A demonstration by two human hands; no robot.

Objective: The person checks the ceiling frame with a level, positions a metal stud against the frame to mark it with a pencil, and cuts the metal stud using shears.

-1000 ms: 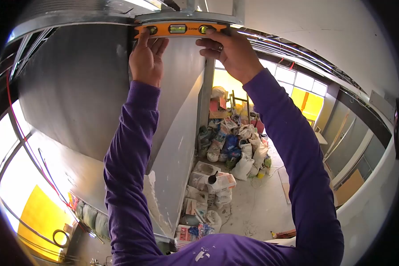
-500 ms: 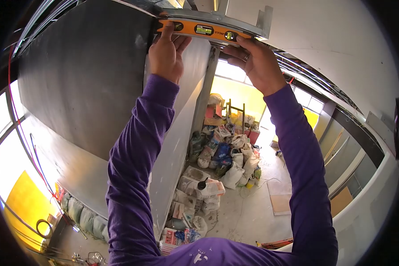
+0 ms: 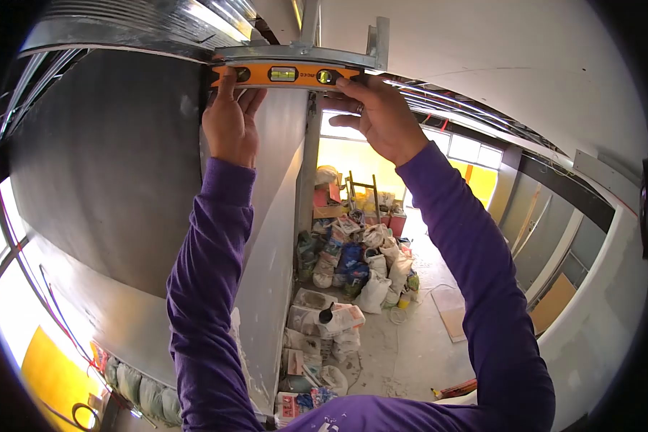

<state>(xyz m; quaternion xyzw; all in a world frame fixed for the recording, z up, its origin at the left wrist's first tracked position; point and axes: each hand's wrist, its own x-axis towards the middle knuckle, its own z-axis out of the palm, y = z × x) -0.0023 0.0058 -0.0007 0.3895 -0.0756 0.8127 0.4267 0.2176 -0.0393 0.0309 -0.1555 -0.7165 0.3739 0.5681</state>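
An orange spirit level (image 3: 299, 75) with several vials lies along the underside of a metal channel (image 3: 295, 53) overhead. Its left end is gripped by my left hand (image 3: 232, 129), thumb on the front face and fingers beneath. Near the right end, my right hand (image 3: 381, 115) pinches the level between thumb and fingers; a ring shows on one finger. A short upright metal piece (image 3: 379, 39) stands at the channel's right end. The bubble's exact position in the middle vial is too small to tell.
A dark wall panel (image 3: 108, 158) is on the left, beside a pale wall edge (image 3: 270, 216). Below are piled sacks (image 3: 374, 288), a white container (image 3: 313, 299) and a board (image 3: 450, 313) on the floor. A white ceiling panel (image 3: 511, 65) spans the upper right.
The view has shifted, so the level appears lower and further left than half a second ago. Both hands have kept their hold on it, and it still sits against the channel.
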